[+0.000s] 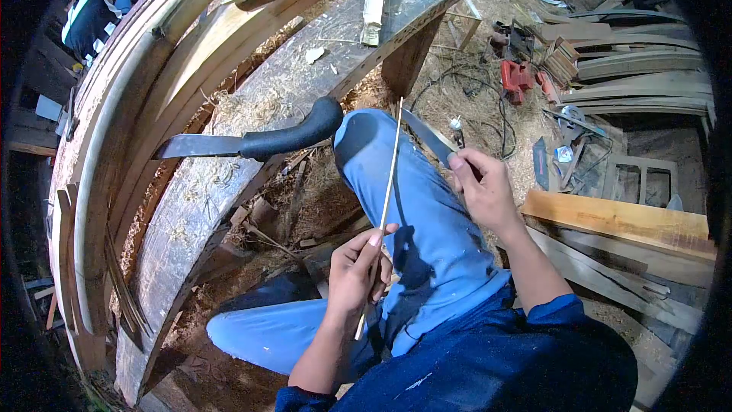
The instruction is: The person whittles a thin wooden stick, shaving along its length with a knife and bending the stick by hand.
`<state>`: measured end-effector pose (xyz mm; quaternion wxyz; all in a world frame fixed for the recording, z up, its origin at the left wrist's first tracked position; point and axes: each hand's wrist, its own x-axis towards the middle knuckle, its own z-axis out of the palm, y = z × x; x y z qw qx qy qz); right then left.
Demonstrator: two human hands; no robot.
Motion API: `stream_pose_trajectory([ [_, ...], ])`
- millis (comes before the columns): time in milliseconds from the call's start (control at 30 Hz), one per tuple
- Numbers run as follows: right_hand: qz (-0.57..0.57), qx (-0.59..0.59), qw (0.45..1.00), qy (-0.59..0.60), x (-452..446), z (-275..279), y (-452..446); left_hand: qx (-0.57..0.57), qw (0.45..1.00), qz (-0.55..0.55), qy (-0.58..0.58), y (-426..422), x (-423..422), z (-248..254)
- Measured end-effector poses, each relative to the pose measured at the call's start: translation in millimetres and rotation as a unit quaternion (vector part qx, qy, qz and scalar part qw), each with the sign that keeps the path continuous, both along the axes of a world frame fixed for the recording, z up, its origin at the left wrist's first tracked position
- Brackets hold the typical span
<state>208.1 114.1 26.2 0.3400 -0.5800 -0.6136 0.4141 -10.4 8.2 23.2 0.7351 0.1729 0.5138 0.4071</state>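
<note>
My left hand [357, 268] is closed around a thin pale strip [392, 172], which slants up over my blue trousers and sticks out below the hand. In my right hand [482, 189] is a knife, its flat grey blade [428, 137] pointing up and left toward the strip's upper end. The blade's tip lies close beside the strip; whether they touch I cannot tell. Most of the knife's handle is hidden in my fingers. A second blade with a curved black handle [293, 131] rests across the curved wooden bench [183, 221], left of my knee.
Shavings and curved timbers [206, 38] lie along the bench. On the floor at right are a red power tool [516, 81], cables, a circular tool [570, 118], an orange-brown plank [618, 217] and stacked curved wood [640, 69]. Another person [88, 19] is at the upper left.
</note>
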Motion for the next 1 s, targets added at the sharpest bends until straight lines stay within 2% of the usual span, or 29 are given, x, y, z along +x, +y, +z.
stream_pose_trajectory([
  [100,0.013,-0.001,0.999,-0.047,0.3,1.7,2.4,0.01,1.0,-0.01,-0.003,1.5,-1.6,-3.2],
  [167,0.028,-0.063,0.992,-0.109,3.0,-0.7,3.4,0.015,1.0,-0.015,-0.001,1.7,-3.3,-5.0],
  [267,0.005,-0.085,0.98,-0.177,5.4,-22.7,3.5,0.019,1.0,-0.019,-0.015,2.0,-4.4,-5.7],
  [400,0.043,-0.066,0.983,-0.163,-13.7,-1.6,1.3,0.014,1.0,-0.014,-0.017,3.9,-3.3,-7.5],
  [467,0.092,-0.006,0.964,-0.25,-17.9,-3.4,0.9,0.013,1.0,-0.015,-0.006,5.3,-1.8,-12.2],
  [567,0.127,-0.007,0.939,-0.318,-28.0,4.6,0.0,0.039,0.999,0.014,0.014,7.2,3.9,-16.8],
  [633,0.134,-0.002,0.933,-0.333,-28.6,2.8,0.6,0.064,0.995,0.024,0.066,8.1,6.6,-16.4],
  [767,0.148,0.036,0.931,-0.332,-27.8,-0.8,-1.1,0.062,0.996,0.011,0.059,9.1,5.8,-11.5],
  [1000,0.193,0.028,0.908,-0.37,-26.4,8.7,6.5,0.036,0.998,0.002,0.053,9.0,8.6,-4.5],
])
